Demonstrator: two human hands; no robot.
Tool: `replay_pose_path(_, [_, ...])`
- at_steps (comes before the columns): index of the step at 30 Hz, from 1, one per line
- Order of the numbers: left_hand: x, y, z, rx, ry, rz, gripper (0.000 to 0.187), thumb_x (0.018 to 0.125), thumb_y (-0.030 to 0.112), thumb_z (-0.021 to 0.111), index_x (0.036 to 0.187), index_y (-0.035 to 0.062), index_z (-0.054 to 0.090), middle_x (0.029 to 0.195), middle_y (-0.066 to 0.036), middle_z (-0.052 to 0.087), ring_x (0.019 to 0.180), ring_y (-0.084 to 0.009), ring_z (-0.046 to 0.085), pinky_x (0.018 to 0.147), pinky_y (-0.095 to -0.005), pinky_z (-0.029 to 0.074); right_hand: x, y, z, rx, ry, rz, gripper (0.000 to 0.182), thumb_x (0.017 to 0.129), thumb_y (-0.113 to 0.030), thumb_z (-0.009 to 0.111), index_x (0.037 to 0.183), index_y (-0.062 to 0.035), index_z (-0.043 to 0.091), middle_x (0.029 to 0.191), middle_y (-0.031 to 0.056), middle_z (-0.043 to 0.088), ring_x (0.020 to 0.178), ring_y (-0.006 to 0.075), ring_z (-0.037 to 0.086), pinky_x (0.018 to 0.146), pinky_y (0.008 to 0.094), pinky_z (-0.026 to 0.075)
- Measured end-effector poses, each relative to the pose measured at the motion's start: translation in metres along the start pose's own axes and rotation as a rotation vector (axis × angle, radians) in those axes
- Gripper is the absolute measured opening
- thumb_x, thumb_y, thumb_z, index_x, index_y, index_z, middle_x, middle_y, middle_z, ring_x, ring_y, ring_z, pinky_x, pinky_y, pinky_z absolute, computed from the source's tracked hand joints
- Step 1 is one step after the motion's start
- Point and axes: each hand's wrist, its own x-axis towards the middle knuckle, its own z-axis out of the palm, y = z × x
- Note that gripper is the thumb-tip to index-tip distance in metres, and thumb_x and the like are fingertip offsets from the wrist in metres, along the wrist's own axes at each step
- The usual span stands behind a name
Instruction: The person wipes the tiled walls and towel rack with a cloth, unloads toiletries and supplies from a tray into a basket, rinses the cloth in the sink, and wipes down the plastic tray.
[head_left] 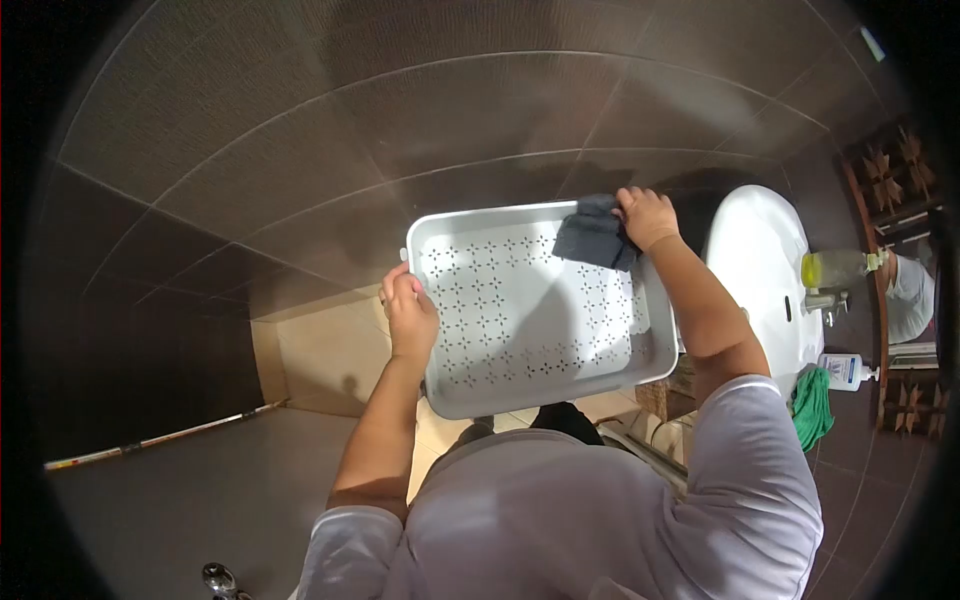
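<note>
A light grey plastic tray (530, 400) with rows of flower-shaped holes is held up in front of me. My left hand (408, 305) grips its left rim, fingers wrapped over the edge and partly hidden. At the far right part of the rim, my right hand (645, 215) is closed on a dark grey cloth (597, 237). The cloth hangs over the rim into the tray and lies against its perforated base. Shadow falls across the middle of the base.
On the right is a white washbasin (760, 240) with a metal tap (828, 300). Around it are a yellow-green soap bottle (835, 268), a white pump bottle (845, 372) and a green cloth (813, 410). A dark tiled wall (480, 110) rises behind the tray.
</note>
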Motion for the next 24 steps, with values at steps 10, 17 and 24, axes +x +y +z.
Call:
replay_pose_path(10, [0.000, -0.008, 0.003, -0.034, 0.041, 0.010, 0.020, 0.066, -0.008, 0.049, 0.079, 0.0055, 0.041, 0.106, -0.014, 0.047, 0.097, -0.0348, 0.042, 0.084, -0.0429, 0.035, -0.117, -0.009, 0.001, 0.490, -0.196, 0.559, 0.035, 0.082, -0.018, 0.047, 0.113, -0.0029, 0.041, 0.096, 0.0233, 0.057, 0.092, 0.0368, 0.055, 0.078, 0.0461, 0.043])
replay_pose_path(17, [0.002, -0.006, 0.002, 0.072, -0.004, 0.073, 0.021, 0.067, -0.007, 0.049, 0.081, 0.0058, 0.041, 0.109, -0.014, 0.045, 0.098, -0.0354, 0.041, 0.084, -0.0429, 0.034, -0.058, 0.017, -0.035, 0.252, 0.284, -0.139, 0.030, 0.072, -0.004, 0.045, 0.098, -0.0091, 0.059, 0.111, 0.0059, 0.054, 0.103, 0.0247, 0.048, 0.086, 0.0352, 0.040])
replay_pose_path(24, [0.002, -0.012, 0.002, 0.069, 0.021, 0.037, 0.022, 0.067, -0.006, 0.050, 0.083, 0.0062, 0.041, 0.108, -0.014, 0.046, 0.097, -0.0345, 0.042, 0.083, -0.0430, 0.034, -0.085, 0.021, -0.002, -0.218, -0.137, -0.455, 0.024, 0.076, -0.026, 0.051, 0.090, -0.0125, 0.065, 0.120, 0.0001, 0.050, 0.118, 0.0175, 0.035, 0.093, 0.0417, 0.030])
